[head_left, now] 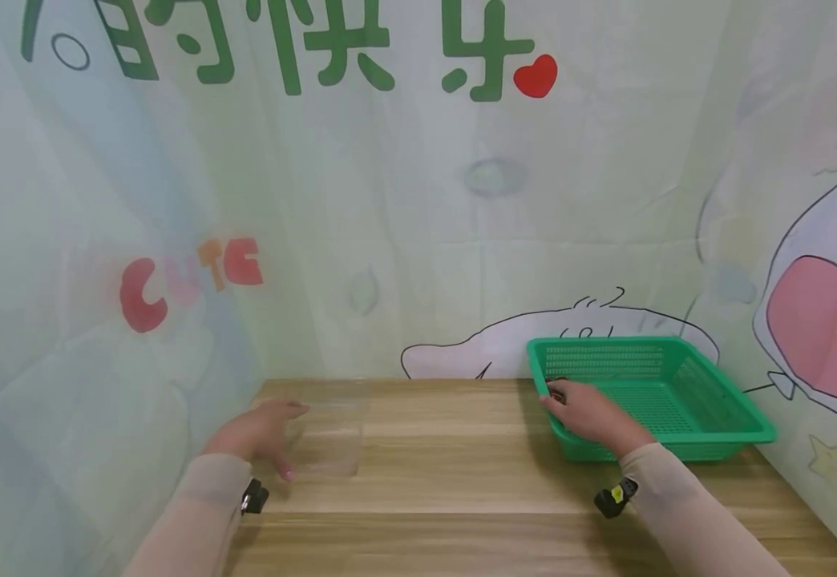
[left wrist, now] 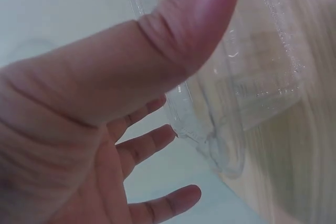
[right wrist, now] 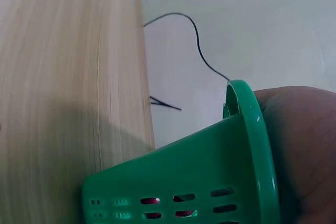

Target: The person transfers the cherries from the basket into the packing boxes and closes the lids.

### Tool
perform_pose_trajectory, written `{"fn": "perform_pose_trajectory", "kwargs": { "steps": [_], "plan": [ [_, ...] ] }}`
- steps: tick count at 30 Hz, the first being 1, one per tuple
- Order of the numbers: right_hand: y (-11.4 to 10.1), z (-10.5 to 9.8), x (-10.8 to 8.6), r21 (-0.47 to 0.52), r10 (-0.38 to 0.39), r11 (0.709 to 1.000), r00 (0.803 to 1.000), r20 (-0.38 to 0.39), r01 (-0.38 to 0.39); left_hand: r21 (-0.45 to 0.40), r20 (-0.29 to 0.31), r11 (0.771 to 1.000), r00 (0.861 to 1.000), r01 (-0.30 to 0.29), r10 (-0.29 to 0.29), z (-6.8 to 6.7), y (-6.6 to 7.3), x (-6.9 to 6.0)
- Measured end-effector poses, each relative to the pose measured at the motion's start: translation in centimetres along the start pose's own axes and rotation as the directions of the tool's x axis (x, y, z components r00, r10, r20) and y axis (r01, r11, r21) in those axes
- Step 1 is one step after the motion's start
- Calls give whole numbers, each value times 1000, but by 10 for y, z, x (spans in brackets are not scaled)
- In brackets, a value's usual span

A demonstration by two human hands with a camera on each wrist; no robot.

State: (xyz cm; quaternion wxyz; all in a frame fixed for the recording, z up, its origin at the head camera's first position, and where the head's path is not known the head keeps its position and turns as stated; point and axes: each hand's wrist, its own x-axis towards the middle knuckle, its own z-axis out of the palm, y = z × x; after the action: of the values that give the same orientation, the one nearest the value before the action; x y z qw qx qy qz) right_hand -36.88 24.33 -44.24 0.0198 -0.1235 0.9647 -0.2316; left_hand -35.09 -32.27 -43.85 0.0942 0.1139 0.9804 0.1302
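At the left side of the table, my left hand (head_left: 260,437) is spread beside a clear plastic box (head_left: 328,437). In the left wrist view its thumb (left wrist: 184,35) lies in front of the box's clear rim, while the other fingers extend loosely behind. Over on the right, my right hand (head_left: 588,413) reaches over the left wall of a green plastic basket (head_left: 739,401). Its fingers hold a small dark reddish-brown thing (head_left: 557,393), mostly hidden by the hand. Through the basket's slots in the right wrist view, bits of red show.
A wood-grain table (head_left: 447,457) carries both containers, with bare wood between them. Printed cloth (head_left: 418,200) hangs behind and along both sides, close to the basket's right end. A small black camera (head_left: 613,497) sits on the right wrist.
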Motion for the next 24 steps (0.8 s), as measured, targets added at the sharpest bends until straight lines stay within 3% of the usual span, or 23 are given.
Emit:
{"fn": "perform_pose_trajectory", "kwargs": {
  "steps": [7, 24],
  "plan": [
    [-18, 9, 2, -22, 9, 1000, 1000, -6, -9, 25, 13, 1000, 1000, -15, 15, 11, 19, 22],
    [-51, 25, 6, -52, 10, 999, 1000, -7, -11, 56, -19, 997, 998, -51, 52, 15, 65, 33]
  ]
}}
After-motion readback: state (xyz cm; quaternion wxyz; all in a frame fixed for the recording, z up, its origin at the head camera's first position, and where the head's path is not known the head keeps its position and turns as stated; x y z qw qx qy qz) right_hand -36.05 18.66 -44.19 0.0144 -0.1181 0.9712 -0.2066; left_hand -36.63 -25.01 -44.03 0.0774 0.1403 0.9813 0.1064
